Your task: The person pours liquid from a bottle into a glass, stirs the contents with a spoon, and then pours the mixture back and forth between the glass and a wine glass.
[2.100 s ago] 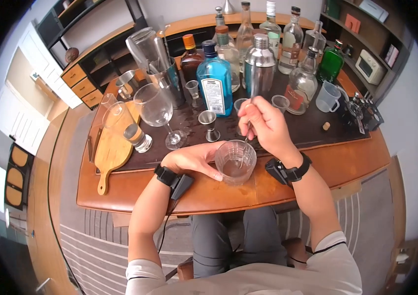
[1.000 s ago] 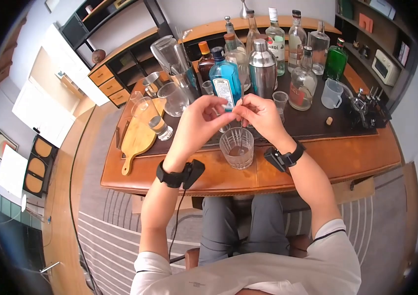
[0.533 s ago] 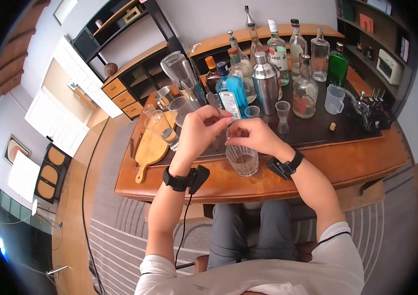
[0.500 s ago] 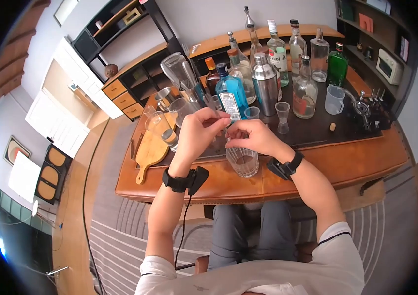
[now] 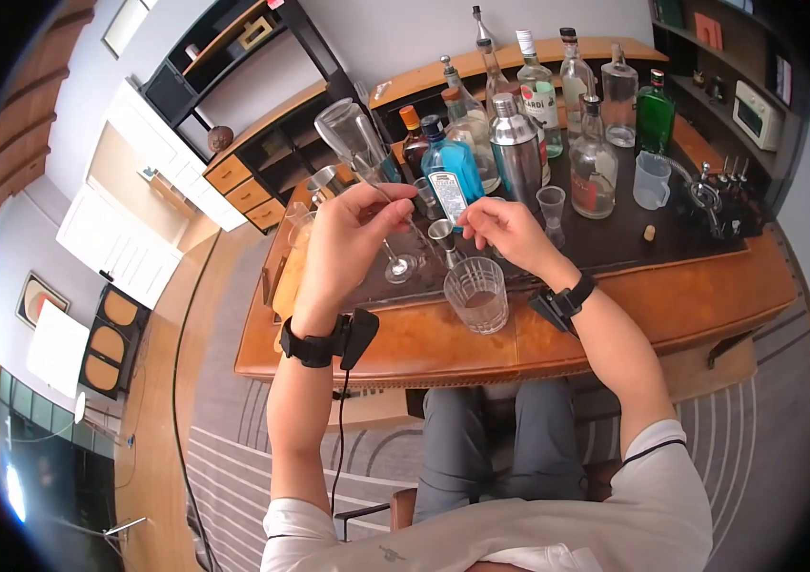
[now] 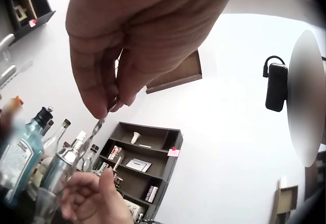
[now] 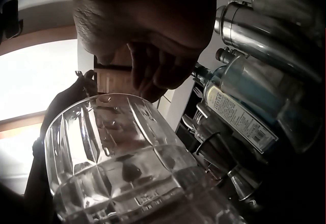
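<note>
Left hand [image 5: 346, 236] is pinching twisted rod [image 6: 96, 132], right hand [image 5: 515, 238] hovering empty, loosely curled, glass [image 5: 477, 297] standing near front edge of table [image 5: 395, 345].

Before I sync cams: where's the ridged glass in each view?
Head: ridged glass, right of centre, below the right hand.
Left wrist: not visible.
Right wrist: large, lower left and centre.
Shared landmark: blue bottle, upper middle in head, lower left in left wrist, right half in right wrist.

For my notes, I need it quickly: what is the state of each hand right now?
Left hand: closed, pinching the twisted rod.
Right hand: open, fingers loosely curled, holding nothing.
</note>
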Available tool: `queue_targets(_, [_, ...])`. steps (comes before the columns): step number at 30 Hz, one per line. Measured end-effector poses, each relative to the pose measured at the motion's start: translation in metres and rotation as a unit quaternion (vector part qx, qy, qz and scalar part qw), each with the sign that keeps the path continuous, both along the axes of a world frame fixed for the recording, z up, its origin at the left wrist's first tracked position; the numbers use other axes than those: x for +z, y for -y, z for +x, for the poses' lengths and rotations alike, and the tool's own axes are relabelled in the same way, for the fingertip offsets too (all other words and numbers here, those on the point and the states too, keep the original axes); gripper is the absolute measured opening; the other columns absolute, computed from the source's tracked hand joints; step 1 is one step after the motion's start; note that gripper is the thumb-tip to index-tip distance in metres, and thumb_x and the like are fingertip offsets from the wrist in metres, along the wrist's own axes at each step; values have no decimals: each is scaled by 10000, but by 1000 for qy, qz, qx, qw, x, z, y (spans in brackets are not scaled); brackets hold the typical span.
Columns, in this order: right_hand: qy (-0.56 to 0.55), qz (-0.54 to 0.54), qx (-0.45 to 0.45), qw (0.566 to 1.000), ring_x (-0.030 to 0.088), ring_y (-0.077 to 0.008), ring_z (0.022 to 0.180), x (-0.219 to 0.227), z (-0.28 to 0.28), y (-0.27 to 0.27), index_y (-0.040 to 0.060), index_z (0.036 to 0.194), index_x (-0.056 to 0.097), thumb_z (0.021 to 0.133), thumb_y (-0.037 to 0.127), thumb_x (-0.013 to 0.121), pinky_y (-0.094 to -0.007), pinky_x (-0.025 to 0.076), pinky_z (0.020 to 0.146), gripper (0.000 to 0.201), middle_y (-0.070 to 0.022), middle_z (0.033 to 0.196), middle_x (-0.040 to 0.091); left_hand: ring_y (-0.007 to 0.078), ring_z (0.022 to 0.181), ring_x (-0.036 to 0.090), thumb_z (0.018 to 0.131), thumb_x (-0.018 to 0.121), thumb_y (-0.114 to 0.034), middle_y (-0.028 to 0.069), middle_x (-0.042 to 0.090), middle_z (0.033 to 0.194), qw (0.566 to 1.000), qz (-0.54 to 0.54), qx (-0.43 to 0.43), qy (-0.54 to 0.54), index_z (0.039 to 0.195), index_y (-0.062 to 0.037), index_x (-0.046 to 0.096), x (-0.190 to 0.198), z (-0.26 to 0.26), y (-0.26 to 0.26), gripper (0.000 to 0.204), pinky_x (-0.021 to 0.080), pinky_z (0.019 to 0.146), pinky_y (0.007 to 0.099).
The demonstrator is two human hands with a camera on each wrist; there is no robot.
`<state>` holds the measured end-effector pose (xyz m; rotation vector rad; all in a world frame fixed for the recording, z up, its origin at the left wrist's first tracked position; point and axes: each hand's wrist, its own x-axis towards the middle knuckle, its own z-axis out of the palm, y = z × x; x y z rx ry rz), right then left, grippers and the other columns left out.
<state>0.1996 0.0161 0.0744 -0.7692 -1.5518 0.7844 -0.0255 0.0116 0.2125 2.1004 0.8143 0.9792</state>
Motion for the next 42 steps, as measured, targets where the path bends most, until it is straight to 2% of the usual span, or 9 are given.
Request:
queue_targets(6, [12, -6, -6, 1000, 560, -70, 665, 2, 0, 0, 14, 1007, 667, 1015, 262, 541, -224, 459, 619, 278, -23, 820, 649, 115, 830, 668, 932, 623, -52, 102, 718, 990, 999, 11, 4, -44, 1064, 49, 673, -5, 3, 16, 173, 540, 750, 245])
queue_targets(14, [18, -21, 9, 1000, 562, -78, 701, 2, -4, 2, 11, 991, 671, 972, 169, 606, -230, 465, 644, 172, -22, 853, 649, 129, 864, 660, 980, 533, -52, 76, 690, 937, 999, 31, -11, -21, 1129, 70, 630, -6, 4, 12, 215, 529, 790, 261])
queue_targets(16, [110, 88, 6, 990, 571, -100, 755, 7, -6, 6, 13, 987, 678, 916, 100, 662, -244, 467, 671, 113, -31, 917, 651, 129, 874, 650, 996, 517, -70, 64, 673, 929, 999, 32, -8, -31, 1163, 72, 620, -6, 7, 9, 242, 517, 810, 264])
queue_targets(19, [127, 90, 32, 987, 628, -142, 811, 9, -8, 9, 38, 978, 695, 878, 118, 705, -269, 490, 724, 129, -38, 924, 664, 128, 877, 638, 1004, 502, -77, 58, 660, 915, 1000, 21, -8, -7, 1167, 71, 609, -9, 13, 3, 245, 513, 820, 267])
queue_targets(25, [123, 98, 39, 987, 649, -175, 791, 5, -6, 4, 17, 925, 700, 858, 115, 718, -294, 498, 721, 120, -65, 867, 680, 134, 847, 639, 998, 478, -48, 69, 660, 899, 998, 43, -34, 2, 1154, 75, 595, -18, 25, -5, 231, 518, 804, 275])
queue_targets(28, [128, 91, 22, 987, 655, -188, 783, 4, -6, 5, 8, 913, 698, 852, 114, 721, -300, 499, 714, 125, -77, 842, 681, 138, 869, 654, 995, 496, -67, 92, 676, 960, 999, 42, -32, -2, 1151, 75, 595, -19, 29, -4, 233, 519, 804, 272])
queue_targets(34, [116, 102, -9, 988, 652, -190, 775, 5, -7, 6, 15, 909, 698, 852, 124, 723, -302, 495, 698, 126, -77, 845, 678, 147, 900, 685, 906, 664, -66, 109, 717, 990, 998, 55, 10, 4, 1064, 57, 639, -25, 31, -3, 202, 533, 798, 273])
queue_targets(39, [117, 117, -25, 986, 645, -190, 760, 6, -9, 6, 15, 913, 697, 846, 117, 729, -301, 491, 686, 126, -74, 836, 671, 123, 783, 690, 867, 712, -58, 96, 720, 884, 989, 132, 68, 4, 1013, 29, 670, -28, 32, -3, 175, 544, 711, 265])
queue_targets(42, [116, 124, -29, 985, 641, -187, 756, 5, -9, 6, 14, 916, 696, 843, 110, 732, -299, 490, 683, 126, -69, 833, 669, 113, 726, 685, 862, 718, -62, 85, 710, 798, 992, 96, 79, 8, 1000, 24, 676, -29, 33, -2, 168, 535, 659, 252])
